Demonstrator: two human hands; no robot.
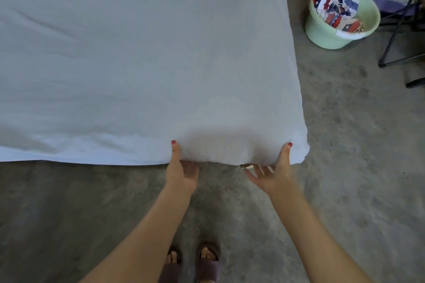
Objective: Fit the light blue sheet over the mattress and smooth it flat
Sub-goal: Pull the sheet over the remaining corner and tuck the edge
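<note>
The sheet (pixel 138 64) lies spread over the mattress, covering its whole visible top, with light creases running across the left part and its near edge hanging down the side. Both hands work the near right corner: the left hand (pixel 182 172) has its thumb up on the draped cloth and its fingers tucked beneath the hem, gripping it; the right hand (pixel 272 173) does likewise, just beside the corner, thumb pressed on the cloth and fingers reaching under the edge, though how tightly they curl cannot be told. A small pale sliver shows under the hem by the right fingers, possibly the mattress base. The step in hand seems to be tucking this corner. To do it well, pull the hem down and taut, slide it fully under the mattress, and keep both thumbs holding the fabric so it does not ride back up; then sweep flat palms leftward across the creases. A green bucket (pixel 322 32) sits well apart on the floor (pixel 345 145).
</note>
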